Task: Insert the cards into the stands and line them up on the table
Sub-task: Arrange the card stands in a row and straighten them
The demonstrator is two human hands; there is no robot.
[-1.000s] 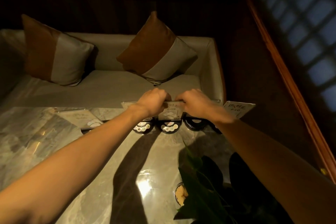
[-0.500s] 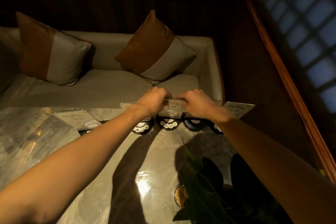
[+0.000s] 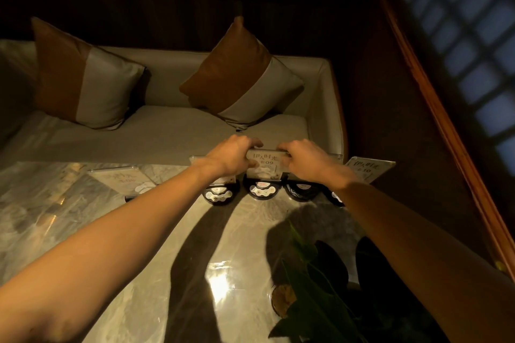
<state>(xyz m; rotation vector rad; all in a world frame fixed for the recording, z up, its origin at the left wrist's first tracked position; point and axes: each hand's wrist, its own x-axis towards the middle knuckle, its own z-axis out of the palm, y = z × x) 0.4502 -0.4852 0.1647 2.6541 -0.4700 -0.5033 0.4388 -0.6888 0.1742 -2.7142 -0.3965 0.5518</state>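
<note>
Several round black stands sit in a row at the table's far edge. My left hand (image 3: 231,156) and my right hand (image 3: 303,157) grip the two ends of a clear card marked 09 (image 3: 263,164), held upright over the second stand (image 3: 261,191). The stand to its left (image 3: 218,195) carries a card mostly hidden by my left wrist. The third stand (image 3: 302,191) shows no card. At the far right stands a card marked 10 (image 3: 367,170). One loose card (image 3: 125,179) lies flat on the marble table (image 3: 156,245) to the left.
A green potted plant (image 3: 315,287) rises at the near right of the table, under my right forearm. Behind the table runs a grey sofa (image 3: 167,131) with two brown-and-grey cushions. A wooden wall rail closes the right side.
The card between my hands has tipped more upright over the second stand, so its printed face now shows. Both hands stay at its ends.
</note>
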